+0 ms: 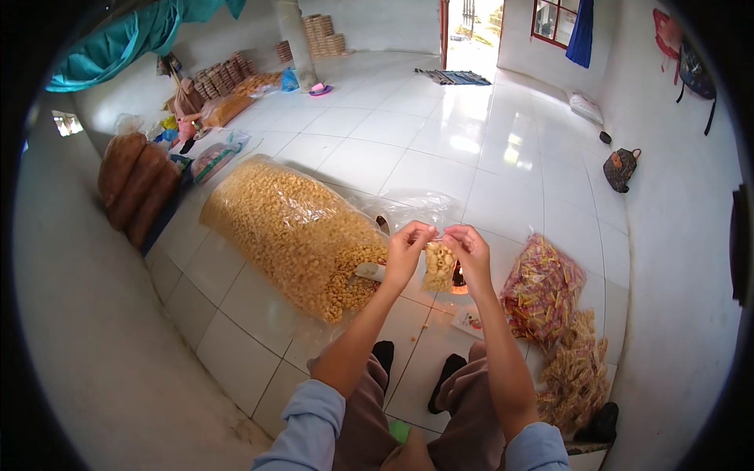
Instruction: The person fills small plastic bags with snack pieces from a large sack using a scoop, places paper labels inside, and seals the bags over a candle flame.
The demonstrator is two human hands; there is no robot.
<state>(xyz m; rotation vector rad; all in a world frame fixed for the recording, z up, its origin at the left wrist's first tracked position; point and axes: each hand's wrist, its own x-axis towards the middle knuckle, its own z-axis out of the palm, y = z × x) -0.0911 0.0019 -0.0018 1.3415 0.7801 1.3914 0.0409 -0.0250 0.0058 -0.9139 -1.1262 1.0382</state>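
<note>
I pinch the top edge of the small filled bag with my left hand and right hand close together, apparently so its contents hang clear below, holding it before me near the large bag, where the pale scoop-like tool rests within easy reach.

A blue curtain beside the window, a mat (bluish too) near the doorway
</note>
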